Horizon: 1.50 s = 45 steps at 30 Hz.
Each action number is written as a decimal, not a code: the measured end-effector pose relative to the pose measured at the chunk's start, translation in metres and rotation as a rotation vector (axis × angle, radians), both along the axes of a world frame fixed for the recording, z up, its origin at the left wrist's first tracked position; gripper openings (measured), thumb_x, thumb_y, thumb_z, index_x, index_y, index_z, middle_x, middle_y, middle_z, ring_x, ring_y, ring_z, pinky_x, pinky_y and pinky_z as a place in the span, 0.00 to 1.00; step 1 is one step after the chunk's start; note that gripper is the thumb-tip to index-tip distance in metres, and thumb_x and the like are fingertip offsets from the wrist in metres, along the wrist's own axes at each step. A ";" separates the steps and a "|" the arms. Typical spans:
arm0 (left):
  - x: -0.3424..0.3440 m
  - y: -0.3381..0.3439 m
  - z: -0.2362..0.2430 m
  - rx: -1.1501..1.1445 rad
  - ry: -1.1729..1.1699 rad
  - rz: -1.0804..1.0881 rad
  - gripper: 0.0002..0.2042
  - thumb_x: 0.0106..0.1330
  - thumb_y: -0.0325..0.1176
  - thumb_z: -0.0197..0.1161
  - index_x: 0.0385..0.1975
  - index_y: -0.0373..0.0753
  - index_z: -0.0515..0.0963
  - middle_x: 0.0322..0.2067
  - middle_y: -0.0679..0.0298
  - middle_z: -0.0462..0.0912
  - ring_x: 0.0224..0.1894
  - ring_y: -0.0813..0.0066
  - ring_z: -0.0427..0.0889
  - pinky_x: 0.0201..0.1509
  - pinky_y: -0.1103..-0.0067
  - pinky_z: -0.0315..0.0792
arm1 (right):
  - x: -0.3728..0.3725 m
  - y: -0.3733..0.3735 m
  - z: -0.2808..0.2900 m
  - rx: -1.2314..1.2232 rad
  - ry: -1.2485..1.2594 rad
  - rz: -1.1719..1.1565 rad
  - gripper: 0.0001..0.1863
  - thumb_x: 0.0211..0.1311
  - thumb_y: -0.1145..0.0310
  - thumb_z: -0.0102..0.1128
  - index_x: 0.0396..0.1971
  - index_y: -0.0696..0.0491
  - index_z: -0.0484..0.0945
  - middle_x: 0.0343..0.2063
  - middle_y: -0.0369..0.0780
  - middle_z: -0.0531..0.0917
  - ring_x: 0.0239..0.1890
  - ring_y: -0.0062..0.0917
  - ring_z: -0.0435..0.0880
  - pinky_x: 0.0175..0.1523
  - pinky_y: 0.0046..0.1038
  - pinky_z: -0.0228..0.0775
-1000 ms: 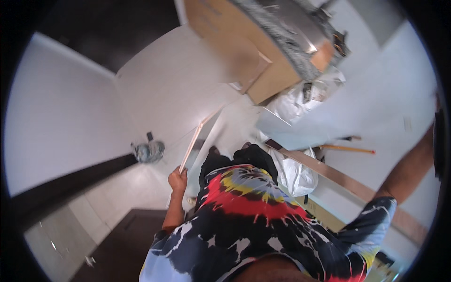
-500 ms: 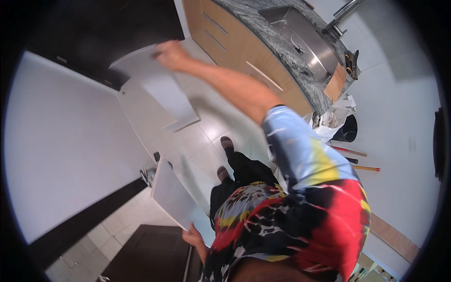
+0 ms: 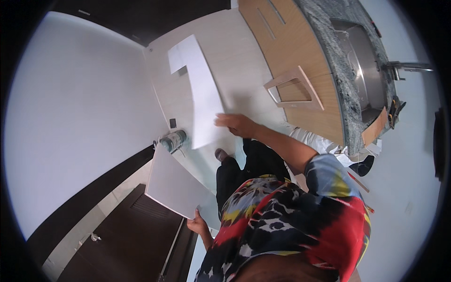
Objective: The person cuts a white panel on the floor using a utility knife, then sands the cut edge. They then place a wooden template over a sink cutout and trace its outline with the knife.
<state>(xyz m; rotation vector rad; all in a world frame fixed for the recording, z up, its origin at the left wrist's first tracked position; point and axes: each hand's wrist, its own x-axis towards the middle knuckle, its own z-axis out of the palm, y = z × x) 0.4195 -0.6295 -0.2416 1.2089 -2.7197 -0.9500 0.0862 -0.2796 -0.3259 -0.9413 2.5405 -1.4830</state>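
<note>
My left hand (image 3: 198,222) grips the lower edge of a rectangular white board (image 3: 171,181) at the lower left, tilted beside my legs. A long white panel with a notched cutout (image 3: 204,103) lies ahead of my feet on the tiled floor. Over that panel's lower part is my right hand (image 3: 228,121), blurred, its fingers extended and apparently holding nothing; whether they touch the panel I cannot tell. A light wooden frame (image 3: 311,89) leans on the cabinet to the right.
A cabinet (image 3: 277,44) with a stone counter (image 3: 352,138) and steel sink (image 3: 357,70) runs along the right, with white sacks (image 3: 312,141) below. A greenish cylinder (image 3: 173,140) stands by the left wall (image 3: 80,117). A dark door (image 3: 117,235) is at lower left.
My right hand swung from the right wall to the far floor, then drew back toward me, leaving the notched panel lying farther forward. My left hand still holds its board.
</note>
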 end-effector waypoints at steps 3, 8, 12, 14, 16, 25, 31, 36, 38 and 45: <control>-0.015 -0.012 0.008 0.042 0.024 -0.017 0.12 0.59 0.29 0.71 0.38 0.25 0.84 0.34 0.48 0.88 0.35 0.62 0.87 0.41 0.68 0.78 | 0.102 0.032 -0.099 0.487 -0.116 0.025 0.19 0.63 0.68 0.57 0.55 0.47 0.78 0.60 0.46 0.75 0.66 0.44 0.70 0.67 0.43 0.64; -0.046 -0.056 -0.010 0.041 0.029 -0.206 0.11 0.61 0.28 0.70 0.38 0.25 0.83 0.35 0.49 0.88 0.36 0.63 0.88 0.42 0.70 0.78 | 0.205 0.060 -0.095 0.659 -0.721 0.265 0.20 0.63 0.55 0.61 0.49 0.51 0.82 0.50 0.46 0.82 0.58 0.42 0.77 0.63 0.41 0.68; -0.073 -0.067 -0.008 0.044 0.003 -0.316 0.13 0.61 0.29 0.70 0.40 0.25 0.83 0.36 0.46 0.87 0.37 0.58 0.88 0.42 0.67 0.78 | 0.243 0.049 -0.051 0.429 -0.689 -0.142 0.18 0.62 0.54 0.61 0.41 0.53 0.84 0.39 0.48 0.86 0.44 0.46 0.83 0.53 0.44 0.74; -0.087 -0.061 -0.021 0.099 0.064 -0.385 0.14 0.60 0.29 0.70 0.41 0.24 0.82 0.36 0.45 0.87 0.37 0.54 0.87 0.42 0.66 0.78 | 0.242 0.040 -0.043 0.315 -0.710 -0.402 0.17 0.61 0.56 0.60 0.39 0.54 0.84 0.39 0.50 0.85 0.42 0.49 0.83 0.51 0.43 0.74; -0.085 -0.083 -0.050 0.167 0.100 -0.462 0.16 0.58 0.30 0.71 0.42 0.24 0.82 0.36 0.44 0.87 0.37 0.50 0.87 0.42 0.64 0.78 | 0.257 0.036 -0.041 0.284 -0.735 -0.698 0.20 0.62 0.55 0.60 0.43 0.56 0.84 0.40 0.50 0.86 0.42 0.46 0.85 0.51 0.40 0.76; -0.124 -0.067 -0.064 -0.009 0.011 -0.822 0.16 0.56 0.34 0.73 0.37 0.28 0.83 0.29 0.44 0.85 0.32 0.44 0.85 0.36 0.61 0.76 | 0.265 0.161 0.103 0.138 -0.241 -1.230 0.15 0.64 0.61 0.60 0.42 0.57 0.84 0.38 0.50 0.86 0.40 0.45 0.85 0.47 0.39 0.77; -0.146 0.009 -0.025 -0.047 -0.063 -1.001 0.12 0.57 0.32 0.71 0.36 0.31 0.84 0.27 0.47 0.85 0.30 0.48 0.86 0.34 0.63 0.77 | 0.258 0.394 0.153 0.211 -0.064 -1.742 0.17 0.65 0.58 0.58 0.42 0.56 0.84 0.35 0.51 0.86 0.39 0.44 0.86 0.47 0.38 0.76; -0.150 0.072 0.008 -0.121 -0.087 -1.121 0.12 0.60 0.29 0.66 0.43 0.32 0.83 0.38 0.47 0.86 0.41 0.46 0.86 0.48 0.65 0.79 | 0.204 0.592 0.143 0.576 0.067 -1.931 0.19 0.67 0.54 0.52 0.37 0.54 0.84 0.33 0.53 0.85 0.38 0.50 0.85 0.45 0.45 0.76; -0.161 0.085 0.007 -0.096 -0.142 -1.236 0.18 0.57 0.24 0.57 0.49 0.33 0.80 0.43 0.45 0.85 0.46 0.44 0.84 0.53 0.60 0.76 | 0.203 0.676 0.121 1.011 -0.037 -1.833 0.19 0.66 0.53 0.52 0.38 0.52 0.85 0.35 0.53 0.86 0.39 0.51 0.85 0.47 0.47 0.76; -0.198 0.174 0.044 -0.065 -0.120 -1.344 0.24 0.47 0.19 0.58 0.49 0.36 0.81 0.49 0.51 0.83 0.53 0.49 0.81 0.59 0.64 0.74 | 0.192 0.756 0.102 1.256 -0.602 -1.743 0.29 0.60 0.48 0.57 0.57 0.49 0.77 0.53 0.51 0.82 0.57 0.47 0.80 0.60 0.45 0.71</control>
